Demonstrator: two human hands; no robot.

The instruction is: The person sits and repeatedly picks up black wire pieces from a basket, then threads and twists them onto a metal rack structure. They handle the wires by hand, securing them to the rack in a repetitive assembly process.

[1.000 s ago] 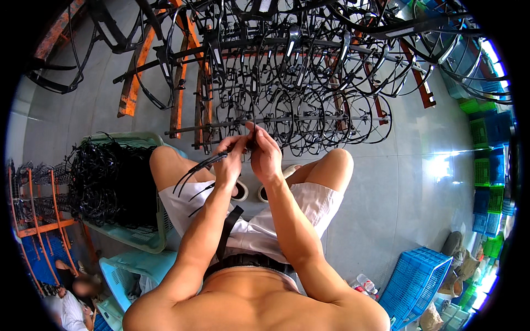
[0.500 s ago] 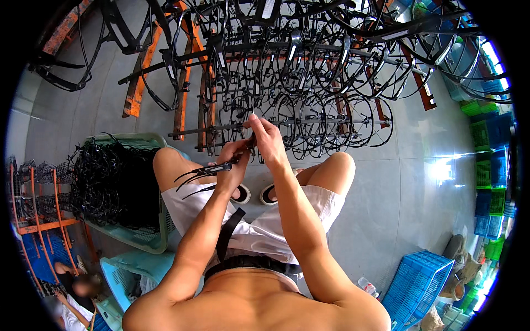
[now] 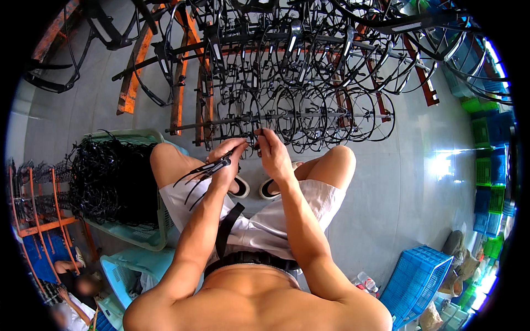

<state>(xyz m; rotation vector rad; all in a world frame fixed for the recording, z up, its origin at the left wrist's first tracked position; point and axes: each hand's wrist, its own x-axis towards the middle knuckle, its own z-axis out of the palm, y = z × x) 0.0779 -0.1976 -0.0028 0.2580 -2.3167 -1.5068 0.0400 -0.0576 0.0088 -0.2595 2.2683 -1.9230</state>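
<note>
My left hand (image 3: 226,157) is closed round a small bunch of thin black curved pieces (image 3: 201,174), some with pale strips, whose ends stick out toward my left knee. To the right of it, my right hand (image 3: 273,153) pinches a small dark piece at the fingertips, close to the lowest bar (image 3: 221,124) of the rack. My fingers hide most of that piece. Many looped black pieces (image 3: 301,110) hang along the rack's bars in front of me.
A pale green basket (image 3: 160,220) heaped with black pieces (image 3: 110,182) stands by my left knee. Behind it is a light blue basket (image 3: 118,276). Orange rack legs (image 3: 179,99) rise ahead. A blue crate (image 3: 417,284) and a plastic bottle (image 3: 367,281) lie right-behind. A person (image 3: 74,300) sits at the far left.
Both hands have drawn back slightly from the rack and moved apart. My right hand has come down from the bar. The bunch in my left hand has tilted a little.
</note>
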